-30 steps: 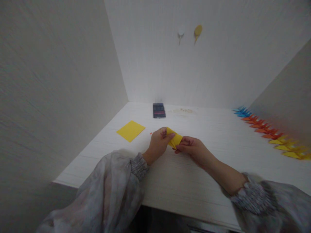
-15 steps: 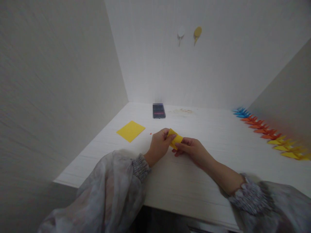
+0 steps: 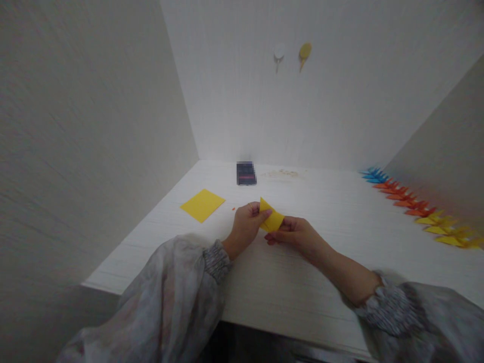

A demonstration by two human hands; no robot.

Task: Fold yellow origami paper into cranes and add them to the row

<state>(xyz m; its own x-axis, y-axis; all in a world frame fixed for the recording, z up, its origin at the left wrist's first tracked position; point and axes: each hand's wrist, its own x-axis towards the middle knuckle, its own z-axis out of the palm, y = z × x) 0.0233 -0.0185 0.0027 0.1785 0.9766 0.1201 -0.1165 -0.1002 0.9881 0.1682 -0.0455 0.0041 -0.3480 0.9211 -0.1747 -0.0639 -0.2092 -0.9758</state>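
Observation:
A small folded yellow paper (image 3: pixel 271 218) is held just above the white table (image 3: pixel 302 282), near its middle. My left hand (image 3: pixel 246 226) pinches the paper's left side with thumb and fingers closed. My right hand (image 3: pixel 294 235) grips its lower right edge, fingers curled under it. Both hands meet at the paper. A flat yellow paper square (image 3: pixel 202 204) lies on the table to the left of my left hand.
A dark phone (image 3: pixel 246 173) lies at the back of the table. A row of folded paper pieces, blue (image 3: pixel 374 175), orange (image 3: pixel 404 198) and yellow (image 3: pixel 449 233), runs along the right wall. Walls close in the left, back and right. Two hooks (image 3: pixel 291 53) hang on the back wall.
Both hands have shifted slightly while working the folded yellow paper; the paper now stands a little more upright between them. Nothing else has moved.

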